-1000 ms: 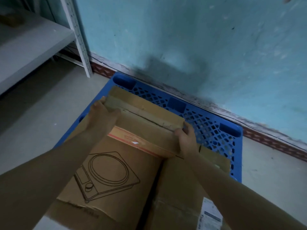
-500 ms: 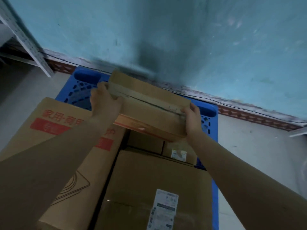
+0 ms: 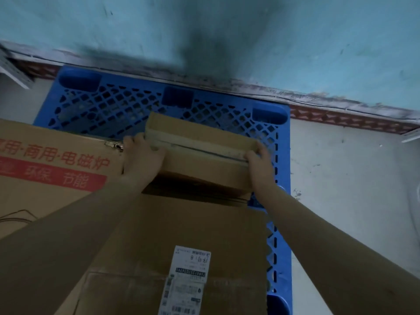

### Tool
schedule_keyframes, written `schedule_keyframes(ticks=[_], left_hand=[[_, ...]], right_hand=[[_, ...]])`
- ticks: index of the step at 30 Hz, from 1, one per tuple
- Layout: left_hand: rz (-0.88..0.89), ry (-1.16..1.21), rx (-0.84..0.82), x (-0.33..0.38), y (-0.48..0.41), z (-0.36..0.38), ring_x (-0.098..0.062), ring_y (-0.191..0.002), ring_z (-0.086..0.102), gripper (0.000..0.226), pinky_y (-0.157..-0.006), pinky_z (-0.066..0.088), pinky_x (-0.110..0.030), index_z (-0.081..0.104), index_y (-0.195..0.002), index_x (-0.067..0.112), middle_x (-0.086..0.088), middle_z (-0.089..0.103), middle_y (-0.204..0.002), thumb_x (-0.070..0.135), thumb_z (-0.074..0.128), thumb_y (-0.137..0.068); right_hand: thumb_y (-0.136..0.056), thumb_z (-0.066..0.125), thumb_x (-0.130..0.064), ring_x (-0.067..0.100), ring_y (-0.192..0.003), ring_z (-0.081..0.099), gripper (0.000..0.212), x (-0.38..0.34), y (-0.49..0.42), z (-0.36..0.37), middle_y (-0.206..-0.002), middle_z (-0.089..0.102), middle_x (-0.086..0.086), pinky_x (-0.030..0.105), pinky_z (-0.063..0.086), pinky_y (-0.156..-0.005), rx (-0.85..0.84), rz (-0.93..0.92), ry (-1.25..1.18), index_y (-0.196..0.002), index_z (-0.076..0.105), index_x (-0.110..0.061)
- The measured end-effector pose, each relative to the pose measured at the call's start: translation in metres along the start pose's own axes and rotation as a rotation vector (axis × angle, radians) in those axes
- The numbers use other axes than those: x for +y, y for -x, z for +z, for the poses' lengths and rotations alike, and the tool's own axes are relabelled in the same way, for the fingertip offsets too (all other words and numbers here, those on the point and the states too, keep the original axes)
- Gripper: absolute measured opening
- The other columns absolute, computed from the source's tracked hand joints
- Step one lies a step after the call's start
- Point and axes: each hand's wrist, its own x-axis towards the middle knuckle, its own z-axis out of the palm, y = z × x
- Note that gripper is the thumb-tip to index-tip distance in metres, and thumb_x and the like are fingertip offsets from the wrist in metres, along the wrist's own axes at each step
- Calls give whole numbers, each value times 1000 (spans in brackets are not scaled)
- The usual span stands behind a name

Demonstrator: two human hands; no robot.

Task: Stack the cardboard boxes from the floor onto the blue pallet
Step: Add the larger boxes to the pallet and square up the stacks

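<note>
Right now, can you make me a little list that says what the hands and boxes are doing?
small box: held at both ends, over the pallet, far right
left hand: grips its left end
right hand: grips its right end
pallet: blue lattice, against the wall
red-print box: on the left, beside the small box
labelled box: nearest, in front of the small box
set down yet: cannot tell

storeroom or small warehouse: blue plastic pallet [image 3: 141, 103] on bare concrete floor [image 3: 341, 178], shipping cartons [image 3: 181, 235], scuffed teal wall [image 3: 295, 42], metal shelving [image 3: 13, 73].
</note>
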Motion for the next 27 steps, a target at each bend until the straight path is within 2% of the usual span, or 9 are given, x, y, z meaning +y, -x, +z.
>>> schedule_keyframes(ticks=[2, 5, 9, 12, 15, 18, 21, 25, 27], left_hand=[[-61, 4, -40, -8, 2, 5, -35, -122, 42, 62, -97, 35, -38, 32, -140, 6, -18, 34, -141, 31, 55, -88], [-105, 41, -104, -21, 5, 9, -36, -119, 46, 67, -99, 41, -42, 26, -139, 6, -18, 38, -140, 33, 57, -86], [-185, 0, -113, -28, 11, 4, -36, -121, 45, 76, -94, 43, -44, 26, -141, 8, -14, 34, -143, 40, 56, -79], [-193, -26, -72, -26, 8, -1, -42, -120, 45, 63, -94, 41, -46, 36, -135, 0, -24, 40, -138, 31, 54, -83], [-217, -27, -80, -22, 10, -7, -44, -121, 46, 53, -96, 40, -45, 43, -133, -1, -28, 46, -134, 27, 50, -88], [-145, 9, -129, -21, 23, -8, -44, -117, 51, 43, -89, 42, -41, 48, -129, -4, -29, 52, -128, 20, 43, -93], [-87, 14, -198, -18, 36, -9, -43, -122, 47, 47, -97, 40, -45, 42, -135, -2, -28, 47, -135, 21, 41, -94], [-27, -31, -190, -20, 49, -20, -38, -123, 46, 53, -98, 40, -43, 30, -143, -2, -22, 39, -144, 26, 36, -98], [-21, -21, -168, -31, 49, -24, -34, -112, 52, 52, -94, 44, -45, 34, -142, 5, -17, 45, -137, 32, 34, -97]], right_hand=[[-95, 48, -24, 12, -123, 44, 57, 3, 1, 3, -150, 37, -2, 28, 41, -98, -34, -26, 35, -149, 30, -27], [-93, 49, -26, 21, -136, 36, 58, 7, 1, 5, -151, 35, 0, 46, 35, -112, -31, -46, 106, -149, 32, -29], [-85, 47, -31, 29, -123, 45, 58, 15, 12, 7, -139, 42, 0, 51, 43, -100, 4, -20, 146, -141, 36, -36], [-86, 48, -29, 29, -106, 51, 55, 18, 15, 9, -136, 47, 5, 40, 48, -82, -23, -21, 126, -139, 36, -36], [-92, 48, -27, 18, -73, 54, 54, 19, 17, 7, -130, 52, 3, 26, 43, -59, 7, 19, 67, -144, 33, -33], [-92, 48, -31, 11, -60, 51, 57, 20, 23, 1, -126, 54, 2, 24, 39, -52, 19, 62, 103, -146, 31, -32], [-92, 49, -35, 11, -75, 54, 61, 23, 30, -6, -140, 45, 2, 24, 39, -59, 1, 83, 137, -149, 28, -30], [-95, 50, -36, 26, -122, 49, 66, 27, 35, -11, -155, 32, 3, 36, 43, -94, -67, 69, 179, -153, 20, -29], [-96, 49, -33, 27, -134, 41, 65, 28, 38, -12, -158, 30, 4, 37, 38, -101, -72, 73, 127, -154, 19, -27]])
